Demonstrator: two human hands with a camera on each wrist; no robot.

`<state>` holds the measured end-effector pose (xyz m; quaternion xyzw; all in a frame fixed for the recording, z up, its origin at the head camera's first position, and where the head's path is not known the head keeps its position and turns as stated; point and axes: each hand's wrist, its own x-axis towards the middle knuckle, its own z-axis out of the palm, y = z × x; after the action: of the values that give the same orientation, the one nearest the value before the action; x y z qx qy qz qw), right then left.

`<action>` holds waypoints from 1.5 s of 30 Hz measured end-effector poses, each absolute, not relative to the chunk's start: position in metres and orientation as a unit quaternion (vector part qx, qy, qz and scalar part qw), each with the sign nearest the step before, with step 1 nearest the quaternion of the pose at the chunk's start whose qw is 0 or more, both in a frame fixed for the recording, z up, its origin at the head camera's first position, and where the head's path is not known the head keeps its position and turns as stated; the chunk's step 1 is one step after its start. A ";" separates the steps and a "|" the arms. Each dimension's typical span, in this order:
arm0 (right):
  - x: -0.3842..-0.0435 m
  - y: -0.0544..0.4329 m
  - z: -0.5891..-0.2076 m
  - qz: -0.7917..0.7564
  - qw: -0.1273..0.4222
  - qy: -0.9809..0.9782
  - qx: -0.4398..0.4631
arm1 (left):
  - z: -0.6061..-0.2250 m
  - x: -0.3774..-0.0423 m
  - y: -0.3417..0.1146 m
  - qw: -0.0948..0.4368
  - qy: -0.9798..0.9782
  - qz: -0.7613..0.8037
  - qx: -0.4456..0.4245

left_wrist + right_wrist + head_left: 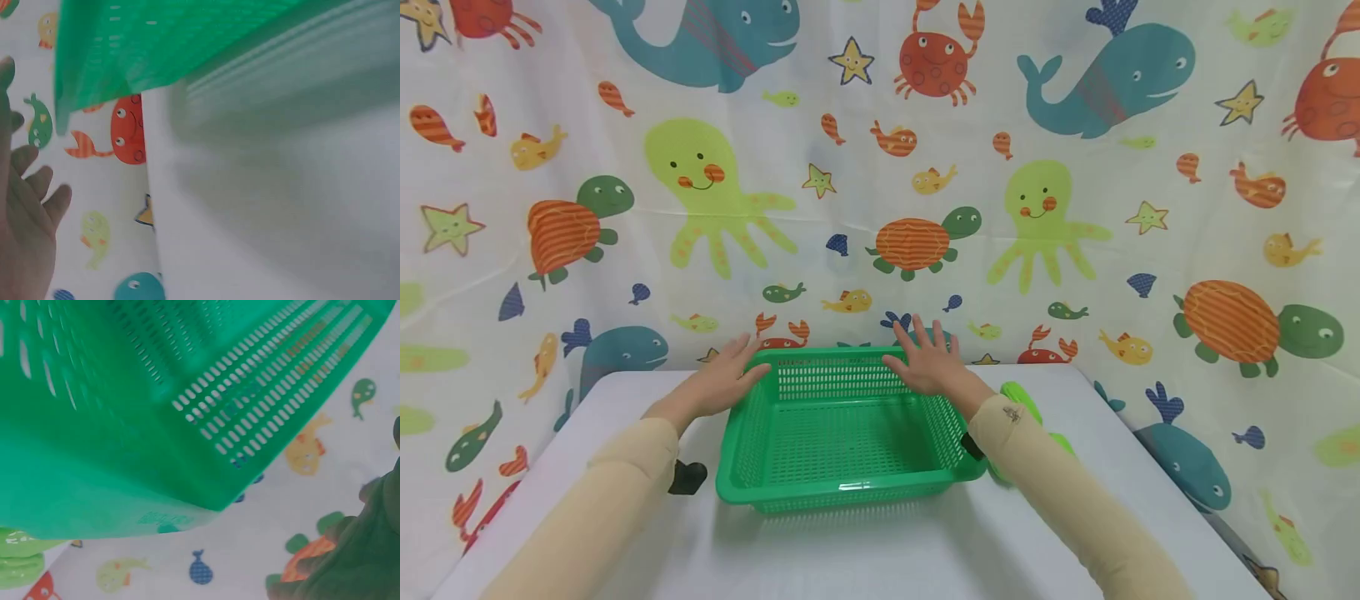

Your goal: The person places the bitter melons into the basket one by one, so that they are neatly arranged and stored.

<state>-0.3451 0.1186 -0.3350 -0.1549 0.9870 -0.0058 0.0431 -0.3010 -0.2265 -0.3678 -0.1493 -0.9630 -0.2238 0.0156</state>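
Note:
A green plastic basket (850, 442) with slotted walls stands on the white table, with nothing inside it. At its far left corner, my left hand (726, 375) hovers with fingers extended and thumb pointing inward. My right hand (928, 367) is at the far right corner, fingers spread. In the left wrist view the left hand (31, 206) appears apart from the basket's rim (119, 97). The right wrist view likewise shows a gap between the right hand (356, 550) and the basket (187, 456). Neither hand holds anything.
Bright green objects (1021, 400) lie right of the basket, partly hidden by the right forearm; their kind is unclear. The white table (842, 558) ends at a hanging curtain (865, 192) printed with sea animals. Dark devices (688, 477) sit at the wrists.

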 end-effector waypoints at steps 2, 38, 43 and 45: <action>-0.340 0.119 -0.332 -0.011 0.043 0.985 -0.167 | -0.375 -0.297 -0.235 0.016 -0.952 -0.265 -0.151; -0.266 0.245 -0.347 -0.249 -0.039 0.950 -0.186 | -0.428 -0.277 -0.264 -0.043 -0.840 -0.534 -0.082; -0.257 0.278 -0.361 -0.252 -0.058 0.953 -0.158 | -0.427 -0.278 -0.266 -0.050 -0.844 -0.527 -0.087; -0.256 0.291 -0.368 -0.241 -0.071 0.956 -0.150 | -0.426 -0.279 -0.267 -0.054 -0.846 -0.523 -0.087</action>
<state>-0.2557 0.2910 -0.3684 -0.1502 0.9561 -0.2412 -0.0714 -0.2788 -0.2670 -0.4264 -0.0870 -0.8462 -0.5229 -0.0539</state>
